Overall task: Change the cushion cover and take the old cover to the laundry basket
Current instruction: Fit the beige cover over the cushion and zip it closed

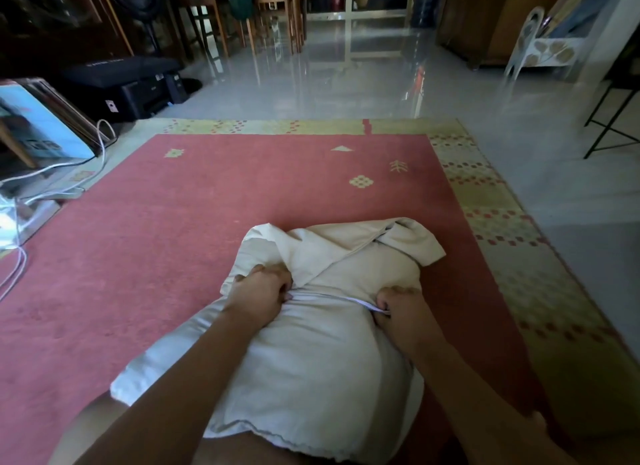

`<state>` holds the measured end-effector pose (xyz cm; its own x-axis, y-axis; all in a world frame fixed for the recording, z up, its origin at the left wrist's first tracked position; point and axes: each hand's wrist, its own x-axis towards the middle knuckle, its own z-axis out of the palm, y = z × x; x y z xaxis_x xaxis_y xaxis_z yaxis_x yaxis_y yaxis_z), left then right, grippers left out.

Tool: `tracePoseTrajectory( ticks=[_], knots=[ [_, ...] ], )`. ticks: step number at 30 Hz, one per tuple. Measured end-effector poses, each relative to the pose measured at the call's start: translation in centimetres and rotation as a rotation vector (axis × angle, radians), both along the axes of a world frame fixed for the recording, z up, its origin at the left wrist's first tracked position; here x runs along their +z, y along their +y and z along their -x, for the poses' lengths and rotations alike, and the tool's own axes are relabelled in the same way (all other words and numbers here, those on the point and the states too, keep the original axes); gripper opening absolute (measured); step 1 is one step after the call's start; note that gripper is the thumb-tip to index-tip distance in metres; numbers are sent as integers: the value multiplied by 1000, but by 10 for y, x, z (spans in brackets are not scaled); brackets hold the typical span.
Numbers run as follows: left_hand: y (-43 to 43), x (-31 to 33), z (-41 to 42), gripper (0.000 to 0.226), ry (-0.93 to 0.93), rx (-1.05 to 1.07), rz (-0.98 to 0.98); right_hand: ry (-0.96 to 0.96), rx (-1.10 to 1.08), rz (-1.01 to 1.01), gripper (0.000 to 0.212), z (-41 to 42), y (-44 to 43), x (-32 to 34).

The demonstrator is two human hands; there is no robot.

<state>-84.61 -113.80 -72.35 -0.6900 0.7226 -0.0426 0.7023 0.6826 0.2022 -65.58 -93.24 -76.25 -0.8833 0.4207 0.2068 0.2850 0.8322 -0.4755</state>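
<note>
Glossy pale tiled floor [346, 84] runs back to dark wooden chairs [207, 14]. On it lies a salmon-red woven rug [173, 222] with a yellow-green patterned border. In the foreground on the rug lies a plump white cushion [304, 378], its near end against the person's lap. A rumpled cream cloth cover [363, 253] wraps its far end, with one flap folded back toward the right. Whether the near white layer is bare filling or a second cover I cannot tell.

The left hand [263, 291] is clenched tight. Its fingers curl into the cream cloth at the cushion's left side, where a thin white hem [332, 295] begins. The right hand [398, 305] is likewise closed, thumb and fingers pinching the other end of that hem. The hem stretches between the two fists across the cushion's top.

At the far right a white metal rack [540, 49] with leaf-shaped panels holds flat boards [571, 18] leaning upright. At the left edge leans a light-blue carton [41, 129], its contents hidden. White cables [52, 174] trail beside it and a black printer [138, 94] sits behind.
</note>
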Motion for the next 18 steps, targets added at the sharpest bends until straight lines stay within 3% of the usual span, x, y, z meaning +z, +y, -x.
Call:
tracePoseTrajectory(
  ticks=[3, 8, 11, 16, 18],
  knots=[
    [-3, -4, -2, 13, -1, -49, -16, 29, -8, -191, 16, 0, -5, -7],
    [-20, -1, -1, 12, -96, -206, -316, 12, -22, -123, 11, -6, -10, -2],
    [-33, 6, -4, 30, -132, -269, -434, -19, -64, 83, 17, -8, -17, 13],
    [-35, 4, -8, 27, -109, -150, -493, 12, -289, 486, 27, -23, 0, 27],
    [-35, 3, -11, 18, -91, -103, -491, -67, -394, 655, 63, -30, 9, 24]
  ],
)
